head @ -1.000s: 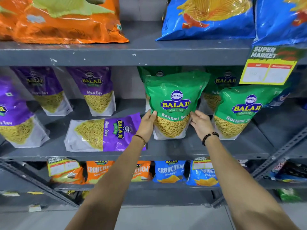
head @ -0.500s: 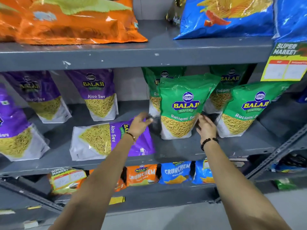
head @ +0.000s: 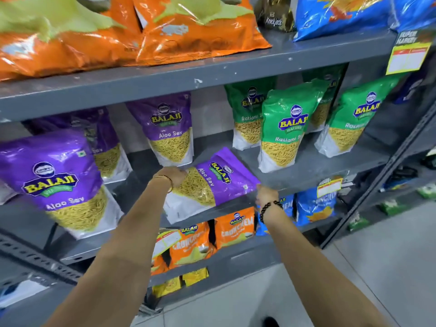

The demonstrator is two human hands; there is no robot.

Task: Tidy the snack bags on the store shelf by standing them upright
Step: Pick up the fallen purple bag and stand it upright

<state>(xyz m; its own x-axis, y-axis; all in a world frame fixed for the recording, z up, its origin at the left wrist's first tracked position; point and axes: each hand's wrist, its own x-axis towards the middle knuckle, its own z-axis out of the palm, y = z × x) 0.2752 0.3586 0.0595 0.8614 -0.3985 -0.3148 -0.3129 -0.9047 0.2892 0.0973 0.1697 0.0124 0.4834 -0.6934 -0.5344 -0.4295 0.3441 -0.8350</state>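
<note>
The grey metal shelf [head: 306,171] carries upright purple Aloo Sev bags [head: 171,131] on the left and upright green Ratlami Sev bags [head: 286,128] on the right. Between them the fallen Aloo Sev bag [head: 212,185] lies tilted at the front edge. The left hand [head: 174,177] grips its upper side; the right hand [head: 265,193] pinches its lower right corner.

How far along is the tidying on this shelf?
Mostly done, it seems. The green Ratlami Sev bags stand upright, and so do the other purple Aloo Sev bags. In hand: the last purple bag lying on its side, with the left hand at its upper edge and the right hand at its top end. Left: tipping it upright.
</note>
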